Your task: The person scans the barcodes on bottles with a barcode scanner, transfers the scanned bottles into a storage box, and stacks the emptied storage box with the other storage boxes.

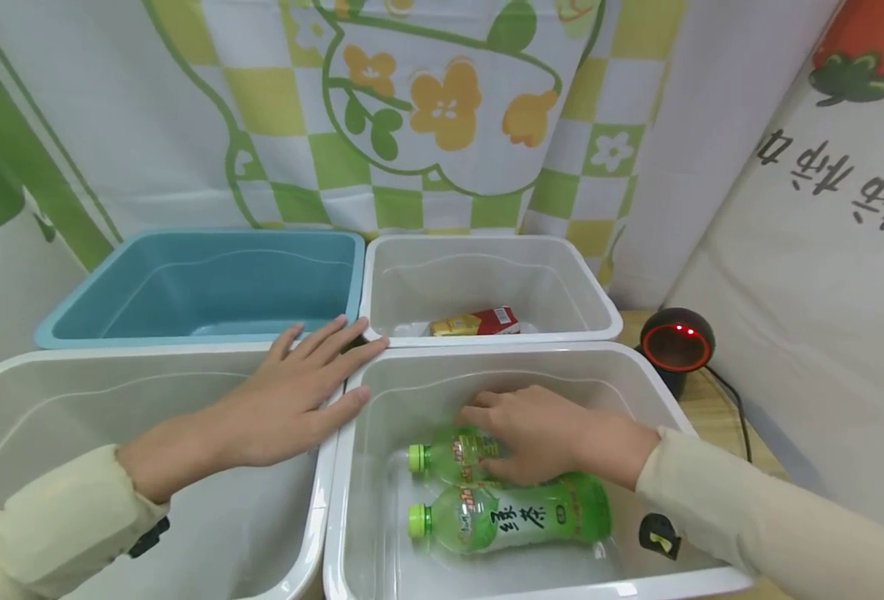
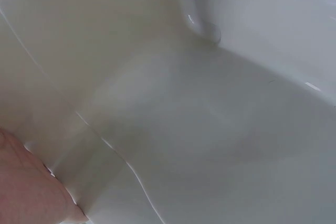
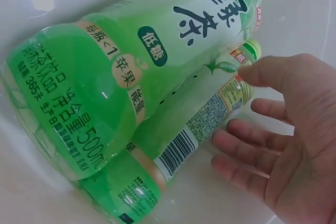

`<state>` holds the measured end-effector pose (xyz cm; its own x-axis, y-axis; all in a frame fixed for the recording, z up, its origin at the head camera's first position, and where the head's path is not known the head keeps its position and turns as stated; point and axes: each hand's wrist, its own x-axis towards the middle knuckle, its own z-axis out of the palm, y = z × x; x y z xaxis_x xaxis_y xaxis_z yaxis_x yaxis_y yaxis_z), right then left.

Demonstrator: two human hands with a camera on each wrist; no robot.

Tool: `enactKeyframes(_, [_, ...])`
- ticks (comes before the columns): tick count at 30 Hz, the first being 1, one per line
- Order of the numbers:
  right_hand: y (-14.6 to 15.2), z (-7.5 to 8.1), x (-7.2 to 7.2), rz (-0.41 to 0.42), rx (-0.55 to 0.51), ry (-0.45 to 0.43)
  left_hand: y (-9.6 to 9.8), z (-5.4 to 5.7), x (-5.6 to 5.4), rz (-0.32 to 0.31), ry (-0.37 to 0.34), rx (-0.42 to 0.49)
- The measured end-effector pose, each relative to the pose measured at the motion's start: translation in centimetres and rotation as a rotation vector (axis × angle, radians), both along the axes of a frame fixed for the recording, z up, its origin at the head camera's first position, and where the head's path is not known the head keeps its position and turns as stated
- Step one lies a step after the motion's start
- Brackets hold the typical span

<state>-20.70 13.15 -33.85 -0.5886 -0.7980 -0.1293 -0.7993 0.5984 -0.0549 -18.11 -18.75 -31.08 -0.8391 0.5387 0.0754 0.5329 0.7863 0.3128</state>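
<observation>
Two clear green-tea bottles (image 1: pixel 520 515) with lime caps lie side by side in the front right white bin (image 1: pixel 382 575). My right hand (image 1: pixel 535 433) is over the far bottle (image 1: pixel 442 457). In the right wrist view its thumb overlaps that bottle near the shoulder, while the curved fingers (image 3: pixel 247 140) lie along the other side, seemingly just off the plastic. The near bottle (image 3: pixel 131 72) is not held. My left hand (image 1: pixel 292 408) rests with spread fingers across the rims where the bins meet; only its edge (image 2: pixel 31 187) shows in the left wrist view.
A blue bin (image 1: pixel 209 236) stands at the back left, and a smaller white bin (image 1: pixel 486 243) holds a red-and-yellow box (image 1: pixel 479 322). The front left white bin (image 1: pixel 74 383) lies below my left arm. A black round device (image 1: pixel 677 342) with a cable sits at right.
</observation>
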Motion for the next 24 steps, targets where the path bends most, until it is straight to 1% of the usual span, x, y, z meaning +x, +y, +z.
enactKeyframes(4, [0.2, -0.3, -0.2, 0.012, -0.003, 0.023, 0.1, 0.0, -0.1, 0.005, 0.007, 0.003])
enactKeyframes(7, [0.1, -0.5, -0.1, 0.004, -0.002, 0.010, 0.1, 0.0, -0.2, 0.005, 0.013, 0.002])
enactKeyframes(13, [-0.6, -1.5, 0.3, -0.019, 0.047, -0.077, -0.1, -0.3, 0.0, -0.003, -0.015, 0.012])
enactKeyframes(15, [-0.8, -1.7, 0.4, -0.025, 0.068, -0.114, -0.2, -0.4, 0.1, 0.000, -0.008, 0.014])
enactKeyframes(19, [-0.7, -1.8, 0.5, -0.066, 0.114, -0.182, -0.1, -0.4, 0.0, -0.001, 0.025, 0.006])
enactKeyframes(21, [-0.7, -1.8, 0.4, -0.076, 0.115, -0.206, 0.0, -0.4, -0.1, 0.000, 0.031, 0.004])
enactKeyframes(24, [-0.6, -1.6, 0.2, -0.069, 0.091, -0.238, 0.1, -0.4, -0.1, 0.000, 0.020, 0.002])
